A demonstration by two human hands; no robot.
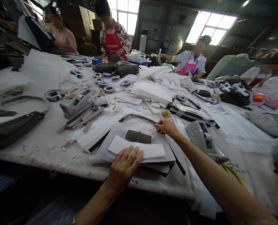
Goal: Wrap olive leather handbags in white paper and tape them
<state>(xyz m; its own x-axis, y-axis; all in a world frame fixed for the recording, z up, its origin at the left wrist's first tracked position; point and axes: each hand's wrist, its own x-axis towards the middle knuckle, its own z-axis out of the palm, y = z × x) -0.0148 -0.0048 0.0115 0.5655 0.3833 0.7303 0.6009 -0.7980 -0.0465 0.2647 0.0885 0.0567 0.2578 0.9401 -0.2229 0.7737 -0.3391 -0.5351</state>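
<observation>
My left hand (126, 165) lies with its fingers spread on a folded white foam sheet (151, 150), near the table's front edge. Under the sheet is a dark olive handbag (168, 168), lying flat and largely covered by thin white paper. An olive tab (138, 136) shows just beyond the foam. Higher up, my right hand (166, 126) pinches the right end of the bag's curved handle (139, 116), which looks wrapped in clear plastic. Beside that hand sits a small clear tub (166, 114) with something brownish in it.
Grey tape dispensers stand right (196, 134) and left (79, 101) of the bag. Stacked white sheets (151, 92) and coiled straps (109, 89) cover the middle of the table (47, 153). Another olive handbag (17, 128) lies at left. Several people work around the far side.
</observation>
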